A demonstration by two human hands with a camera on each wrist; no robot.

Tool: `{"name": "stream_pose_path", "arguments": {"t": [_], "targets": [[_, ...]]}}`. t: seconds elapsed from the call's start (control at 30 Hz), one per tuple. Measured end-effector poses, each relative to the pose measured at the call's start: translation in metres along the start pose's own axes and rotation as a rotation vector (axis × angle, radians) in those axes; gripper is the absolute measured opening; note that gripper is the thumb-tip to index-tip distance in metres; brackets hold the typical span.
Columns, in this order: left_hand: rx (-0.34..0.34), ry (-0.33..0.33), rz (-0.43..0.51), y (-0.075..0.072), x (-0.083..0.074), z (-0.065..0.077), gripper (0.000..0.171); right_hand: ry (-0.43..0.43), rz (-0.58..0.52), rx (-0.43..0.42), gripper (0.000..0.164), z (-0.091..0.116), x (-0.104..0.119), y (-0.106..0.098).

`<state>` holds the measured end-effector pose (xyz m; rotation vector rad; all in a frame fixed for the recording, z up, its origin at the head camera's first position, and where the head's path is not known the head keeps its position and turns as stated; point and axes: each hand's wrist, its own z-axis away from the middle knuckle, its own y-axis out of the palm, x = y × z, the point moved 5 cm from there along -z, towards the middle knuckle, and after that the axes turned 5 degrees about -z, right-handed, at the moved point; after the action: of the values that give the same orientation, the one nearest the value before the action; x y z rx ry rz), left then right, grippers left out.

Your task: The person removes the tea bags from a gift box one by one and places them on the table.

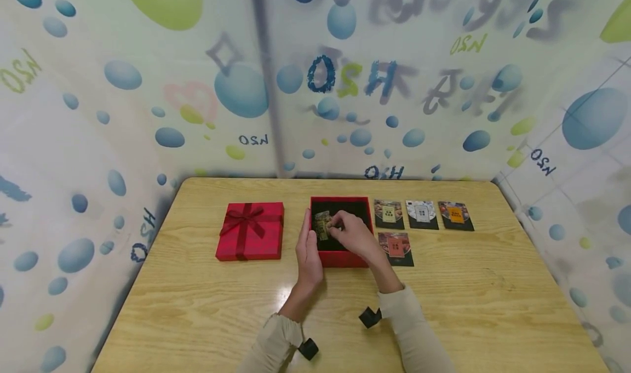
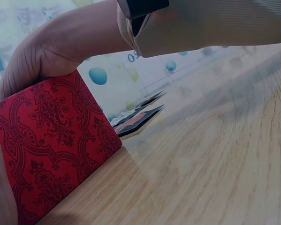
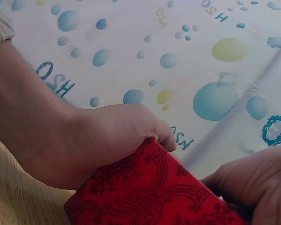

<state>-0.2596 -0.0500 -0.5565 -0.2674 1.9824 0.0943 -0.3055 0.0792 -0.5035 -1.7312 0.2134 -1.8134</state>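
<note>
An open red box (image 1: pixel 343 259) with a dark lining stands mid-table; its outer wall (image 2: pixel 56 136) carries a dark ornate pattern. My left hand (image 1: pixel 309 252) lies along the box's left side, fingers extended, as the right wrist view also shows of the left hand (image 3: pixel 98 140). Reaching in over the near right corner, my right hand (image 1: pixel 354 233) pinches the right edge of a small dark-and-gold packet (image 1: pixel 321 226), which is tilted inside the box at the left. In the left wrist view the box wall hides the right hand's fingertips.
A red lid (image 1: pixel 256 241) with a dark ribbon bow lies left of the box. On the right lie flat packets with yellow (image 1: pixel 389 214), white (image 1: pixel 422 214), orange (image 1: pixel 455 215) and red (image 1: pixel 396 248) labels. A patterned curtain (image 1: pixel 315 115) stands behind the wooden table (image 1: pixel 197 307).
</note>
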Motion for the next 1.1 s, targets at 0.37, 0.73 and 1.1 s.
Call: {"name": "stream_pose_path", "arguments": {"t": [0.37, 0.73, 1.1], "targets": [[-0.012, 0.003, 0.008, -0.001, 0.003, 0.001, 0.051, -0.016, -0.190, -0.009, 0.011, 0.002, 0.003, -0.005], [0.004, -0.027, 0.021, 0.001, 0.002, 0.001, 0.052, -0.068, -0.288, -0.033, 0.016, 0.015, 0.009, -0.028], [0.011, -0.045, 0.017, -0.001, 0.002, 0.000, 0.052, -0.049, -0.362, -0.128, 0.023, 0.030, -0.003, -0.053]]}}
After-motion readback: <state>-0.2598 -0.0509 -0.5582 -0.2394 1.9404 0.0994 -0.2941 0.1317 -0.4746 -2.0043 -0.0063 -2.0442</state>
